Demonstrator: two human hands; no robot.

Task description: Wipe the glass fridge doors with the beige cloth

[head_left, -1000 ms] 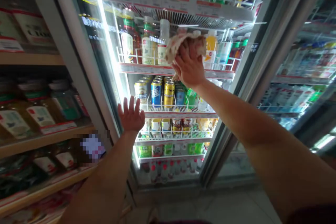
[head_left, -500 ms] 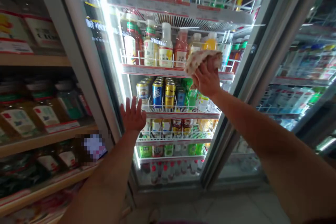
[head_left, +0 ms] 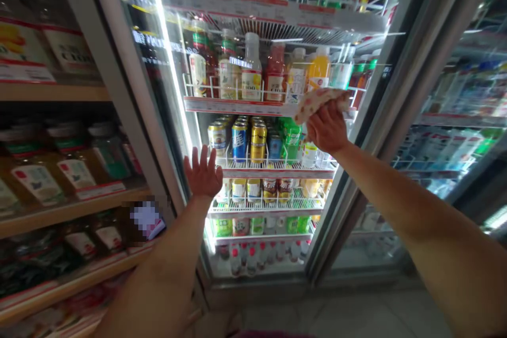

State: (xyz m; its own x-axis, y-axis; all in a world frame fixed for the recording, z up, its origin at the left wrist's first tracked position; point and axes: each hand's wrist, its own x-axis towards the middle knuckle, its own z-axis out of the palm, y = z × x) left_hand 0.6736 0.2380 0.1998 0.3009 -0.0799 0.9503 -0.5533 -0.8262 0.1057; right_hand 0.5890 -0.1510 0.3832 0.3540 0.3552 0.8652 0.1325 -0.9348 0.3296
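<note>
My right hand (head_left: 327, 127) is shut on a cream cloth with reddish speckles (head_left: 319, 103), and it presses the cloth to the glass door of a lit drinks cooler (head_left: 253, 84). My left hand (head_left: 204, 173) is open with its fingers spread, its palm flat against the same glass low on the left side. Behind the glass stand bottled drinks (head_left: 251, 68) on wire shelves, with a row of cans (head_left: 240, 142) below them. The cloth hides part of the shelf edge.
A metal door frame (head_left: 340, 232) runs up to the right of the glass, and a second lit cooler door (head_left: 455, 100) stands beyond it. On the left are wooden shelves (head_left: 51, 92) of bottled goods, with a pixelated patch (head_left: 146, 219) on one. A tiled floor (head_left: 336, 317) lies below.
My right hand and the cloth have moved down and to the right across the glass, and the cloth is now folded flatter. My left hand has stayed almost in place.
</note>
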